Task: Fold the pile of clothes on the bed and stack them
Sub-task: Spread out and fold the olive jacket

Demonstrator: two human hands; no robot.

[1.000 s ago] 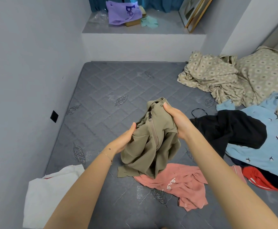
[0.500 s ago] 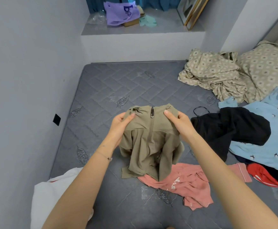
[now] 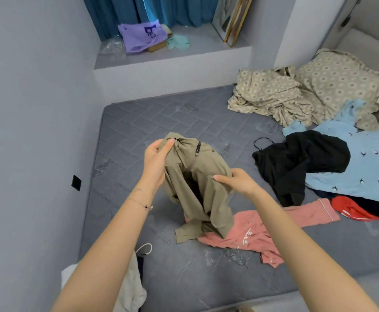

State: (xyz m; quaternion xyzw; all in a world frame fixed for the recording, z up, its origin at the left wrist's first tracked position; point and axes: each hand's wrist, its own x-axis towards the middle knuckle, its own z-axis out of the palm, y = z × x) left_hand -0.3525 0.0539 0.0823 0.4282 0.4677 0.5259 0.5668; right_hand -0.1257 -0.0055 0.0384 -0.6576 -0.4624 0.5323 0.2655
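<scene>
**Item 1: olive zip jacket** (image 3: 206,167). It is hanging in the air over the middle of the grey quilted bed (image 3: 139,122). The zipper pull is showing near the top. The lower hem is trailing onto the mattress and lying across the edge of a pink garment (image 3: 249,235).

**Item 2: left hand** (image 3: 155,163). It is gripping the collar end at the jacket's 11 o'clock corner, with the thumb pressing over the fabric and the fingers curling behind it. A thin bracelet (image 3: 139,202) is sitting on the wrist.

**Item 3: right hand** (image 3: 238,183). It is pinching a fold of the jacket's side at 3 o'clock, lower than the left hand, with the thumb lying on top.

**Unfolded clothes, placed from the jacket**
- The pink garment is lying crumpled at 5 o'clock, white lettering facing up.
- A black garment (image 3: 296,163) is heaping at 3 o'clock.
- The black garment is overlapping a light blue garment (image 3: 364,170) with a small dark print.
- A red garment (image 3: 350,210) is peeking out at 4 o'clock beneath the blue one.
- A white garment (image 3: 132,287) is lying at 7 o'clock, partly hidden by the left forearm.

**Other contents**
- Beige patterned bedding (image 3: 296,95) is bunching at 1 to 2 o'clock, near the far wall.
- A ledge (image 3: 184,58) at 12 o'clock is carrying a purple bag (image 3: 139,37) and leaning picture frames (image 3: 231,19).
- Teal curtains (image 3: 120,14) are hanging behind the ledge.
</scene>
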